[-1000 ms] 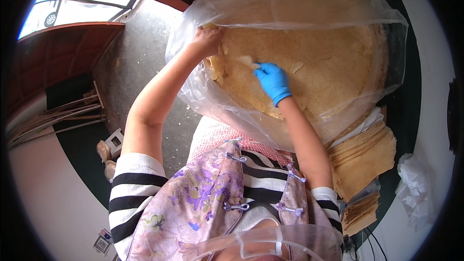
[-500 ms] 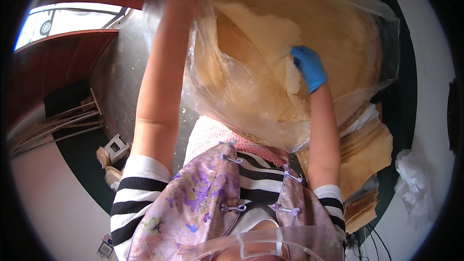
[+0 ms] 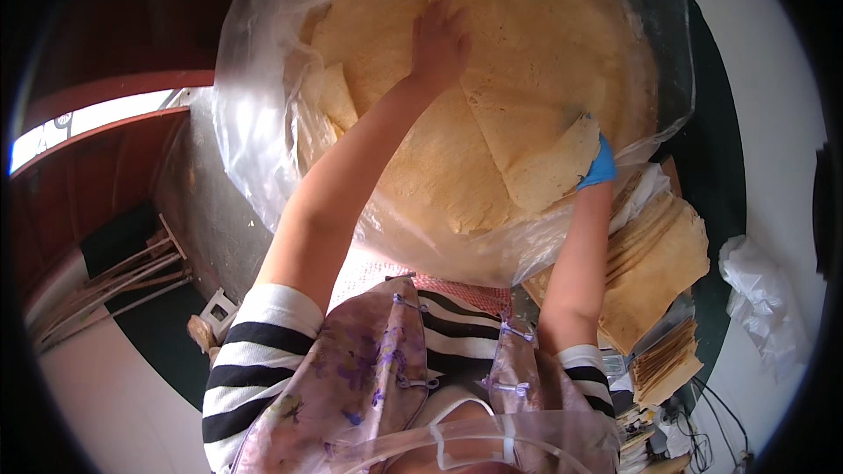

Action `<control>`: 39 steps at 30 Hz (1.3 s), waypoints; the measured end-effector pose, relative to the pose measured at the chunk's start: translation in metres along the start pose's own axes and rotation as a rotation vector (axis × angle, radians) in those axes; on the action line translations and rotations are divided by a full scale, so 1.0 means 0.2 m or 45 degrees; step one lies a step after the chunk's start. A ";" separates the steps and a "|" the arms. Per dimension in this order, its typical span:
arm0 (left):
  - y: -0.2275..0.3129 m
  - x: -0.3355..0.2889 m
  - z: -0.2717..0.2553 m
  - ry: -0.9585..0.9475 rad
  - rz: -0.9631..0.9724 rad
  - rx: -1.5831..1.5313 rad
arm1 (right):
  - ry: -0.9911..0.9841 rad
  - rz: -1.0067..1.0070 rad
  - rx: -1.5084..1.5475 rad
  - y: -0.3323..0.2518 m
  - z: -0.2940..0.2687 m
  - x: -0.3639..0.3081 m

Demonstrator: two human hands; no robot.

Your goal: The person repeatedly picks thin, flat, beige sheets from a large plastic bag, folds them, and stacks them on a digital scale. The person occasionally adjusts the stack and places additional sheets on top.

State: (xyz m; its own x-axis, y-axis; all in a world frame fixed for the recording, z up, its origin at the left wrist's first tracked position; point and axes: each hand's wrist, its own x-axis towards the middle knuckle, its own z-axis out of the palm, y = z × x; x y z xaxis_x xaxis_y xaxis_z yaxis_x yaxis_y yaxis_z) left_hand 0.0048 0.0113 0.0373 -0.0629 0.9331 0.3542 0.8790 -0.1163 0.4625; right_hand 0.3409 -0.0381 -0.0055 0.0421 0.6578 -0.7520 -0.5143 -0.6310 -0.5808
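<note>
A broad, round stack of thin tan flatbread point(image 3: 536, 26) lies before me inside a clear plastic sheet point(image 3: 250, 96), which is folded back around its rim. My left hand point(image 3: 442, 42), bare, reaches over the upper middle of the stack with fingers spread, holding nothing; whether it touches the top sheet I cannot tell. At the stack's right side, my right hand point(image 3: 601, 163) in a blue glove has hold of a folded-over flap of flatbread point(image 3: 549, 167). That flap hides most of the gloved fingers.
Folded flatbreads point(image 3: 663, 268) are piled at the right, with a smaller pile point(image 3: 669, 364) nearer me. Beyond them are a white plastic bag point(image 3: 760, 298) and dark cables point(image 3: 716, 412). A folded rack point(image 3: 123, 276) and a white plastic object point(image 3: 218, 309) sit at the left.
My left hand has come from the plastic at the upper left onto the stack, its fingers now spread. The plastic lies further back. My right hand has moved right and down with the flatbread edge.
</note>
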 end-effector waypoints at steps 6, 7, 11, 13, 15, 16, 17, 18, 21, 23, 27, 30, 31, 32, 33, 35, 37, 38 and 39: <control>-0.07 0.05 0.14 -0.305 -0.043 0.034 | 0.220 -0.493 -0.375 -0.20 0.12 -0.31; -0.10 0.10 0.15 -0.165 -0.180 -0.114 | 0.220 -0.761 -0.546 -0.23 0.18 -0.42; -0.23 0.31 0.20 0.159 -0.695 -0.269 | -0.006 -1.320 -1.658 0.02 0.50 -0.72; -0.25 0.40 0.19 0.070 -0.852 -0.209 | -0.049 -1.208 -2.060 0.24 0.62 -0.72; -0.23 0.47 0.13 -0.160 -1.098 -0.857 | 0.034 -1.106 -2.159 0.36 0.59 -0.68; -0.20 0.49 0.09 -0.291 -1.213 -1.185 | 0.017 -1.092 -2.124 0.40 0.55 -0.65; -0.14 0.50 0.05 -0.295 -1.088 -1.221 | 0.009 -0.975 -2.137 0.45 0.53 -0.62; -0.06 0.50 0.02 -0.300 -0.964 -1.249 | -0.004 -1.115 -2.044 0.48 0.50 -0.60; 0.24 0.40 -0.07 -0.255 -0.460 -1.249 | 0.020 -1.200 -1.912 0.53 0.44 -0.57; 0.44 0.33 -0.17 -0.281 -0.207 -1.175 | 0.047 -1.239 -1.799 0.55 0.43 -0.56; 0.70 0.30 -0.48 -0.395 -0.217 -1.262 | 0.196 -1.332 -1.691 0.61 0.43 -0.53; 0.83 0.34 -0.69 -0.357 -0.223 -1.572 | 0.283 -1.386 -1.672 0.63 0.44 -0.54; 0.87 0.35 -0.76 -0.386 -0.233 -1.672 | 0.320 -1.440 -1.651 0.62 0.44 -0.56; 0.91 0.36 -0.81 -0.338 -0.132 -1.806 | 0.347 -1.527 -1.599 0.60 0.45 -0.59; 0.95 0.38 -0.86 -0.304 -0.061 -1.920 | 0.432 -1.690 -1.619 0.56 0.46 -0.62; 0.84 0.41 -1.05 -0.220 0.298 -1.474 | 0.351 -1.402 -1.426 0.43 0.47 -0.75; 0.73 0.40 -1.20 -0.175 0.006 -1.892 | 0.194 -1.421 -1.258 0.22 0.46 -0.89; 0.73 0.37 -1.31 -0.170 -0.517 -2.498 | 0.082 -1.513 -1.212 0.10 0.45 -0.96; 0.56 0.31 -1.33 -0.035 -0.528 -2.363 | 0.103 -1.597 -1.359 -0.02 0.44 -1.00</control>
State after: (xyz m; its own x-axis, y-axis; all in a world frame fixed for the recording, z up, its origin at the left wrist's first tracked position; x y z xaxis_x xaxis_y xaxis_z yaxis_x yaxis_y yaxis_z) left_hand -0.0275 -0.0338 0.3275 -0.0839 0.9965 0.0048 -0.7336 -0.0650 0.6765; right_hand 0.2594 -0.1320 0.1746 0.0105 0.9440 0.3297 0.6564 0.2423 -0.7145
